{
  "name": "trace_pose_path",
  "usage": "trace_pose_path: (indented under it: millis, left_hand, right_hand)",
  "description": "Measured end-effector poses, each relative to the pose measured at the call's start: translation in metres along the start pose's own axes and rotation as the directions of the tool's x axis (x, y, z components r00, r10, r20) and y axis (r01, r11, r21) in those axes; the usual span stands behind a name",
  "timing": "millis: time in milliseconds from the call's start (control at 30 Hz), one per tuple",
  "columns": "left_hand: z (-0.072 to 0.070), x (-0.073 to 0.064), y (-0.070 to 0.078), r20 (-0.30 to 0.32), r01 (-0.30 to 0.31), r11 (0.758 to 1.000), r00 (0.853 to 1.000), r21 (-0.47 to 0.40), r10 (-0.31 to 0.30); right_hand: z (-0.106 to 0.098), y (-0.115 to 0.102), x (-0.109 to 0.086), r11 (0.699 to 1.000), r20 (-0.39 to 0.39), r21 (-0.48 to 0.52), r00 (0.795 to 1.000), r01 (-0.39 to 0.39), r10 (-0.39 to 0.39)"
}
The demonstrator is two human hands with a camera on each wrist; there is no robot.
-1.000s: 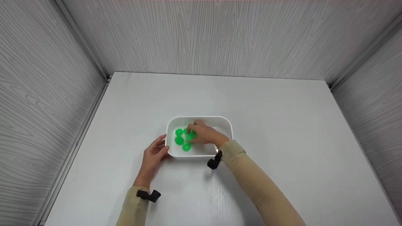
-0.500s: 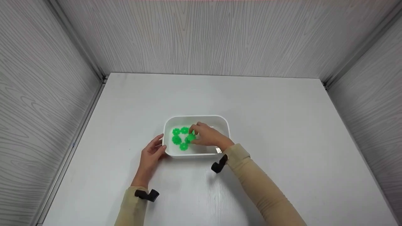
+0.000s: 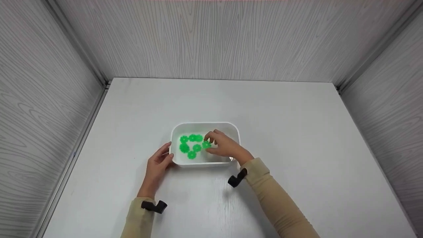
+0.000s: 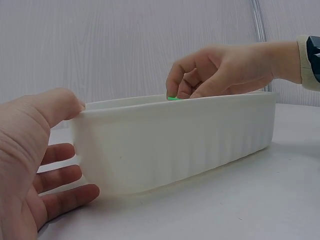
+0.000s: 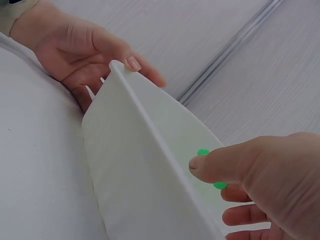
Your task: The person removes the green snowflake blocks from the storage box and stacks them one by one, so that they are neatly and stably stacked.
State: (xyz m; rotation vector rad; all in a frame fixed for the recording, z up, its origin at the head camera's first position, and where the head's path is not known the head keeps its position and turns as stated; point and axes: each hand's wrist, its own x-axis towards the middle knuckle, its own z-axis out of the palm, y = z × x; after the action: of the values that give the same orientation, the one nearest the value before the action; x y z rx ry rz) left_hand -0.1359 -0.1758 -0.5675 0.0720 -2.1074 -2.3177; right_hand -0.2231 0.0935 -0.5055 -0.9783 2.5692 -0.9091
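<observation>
A white plastic basin [image 3: 201, 164] with rounded corners holds several green flower-shaped pieces [image 3: 191, 154], spread over its left half. My left hand [image 3: 157, 165] grips the basin's left end; in the left wrist view the thumb lies on the rim and the other fingers [image 4: 60, 179] bend against the outer wall. Inside the basin, my right hand [image 3: 224, 145] pinches one green flower-shaped piece [image 3: 206, 144] between thumb and fingers. From the left wrist side, a green sliver [image 4: 173, 98] shows at those fingertips, about level with the rim. The right wrist view mostly hides the piece behind the thumb.
The basin stands on a white table [image 3: 281, 125]. Grey wood-grain panels [image 3: 211, 39] enclose the table at the back and both sides. A small shiny clear bit [image 3: 231, 159] shows in the basin's front right corner, too small to identify.
My right hand has drawn rightward from the cluster with a green flower-shaped piece, and the pieces it covered now show. The left hand keeps its hold. The whole view has shifted slightly.
</observation>
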Motion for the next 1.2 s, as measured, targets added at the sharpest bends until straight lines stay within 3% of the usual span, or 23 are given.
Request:
trace_pose_path:
  millis: [500, 633, 933, 1200]
  left_hand:
    - [0.003, -0.002, -0.001, -0.020, -0.012, 0.999, 1.000, 0.044, 0.013]
    - [0.003, -0.001, -0.002, -0.022, -0.014, 0.997, 1.000, 0.070, 0.016]
    - [0.003, -0.002, -0.001, -0.008, -0.018, 0.999, 1.000, 0.050, 0.018]
    - [0.002, -0.001, -0.002, -0.013, -0.013, 0.998, 1.000, 0.057, 0.013]
  right_hand:
    - [-0.018, 0.011, -0.031, 0.998, -0.181, 0.059, 0.983, 0.015, -0.004]
    - [-0.024, 0.015, -0.039, 0.998, -0.244, 0.068, 0.970, 0.007, 0.010]
    - [-0.046, 0.020, -0.065, 0.992, -0.360, 0.016, 0.925, -0.127, 0.124]
    - [-0.051, 0.033, -0.084, 0.985, -0.416, 0.039, 0.893, -0.170, 0.170]
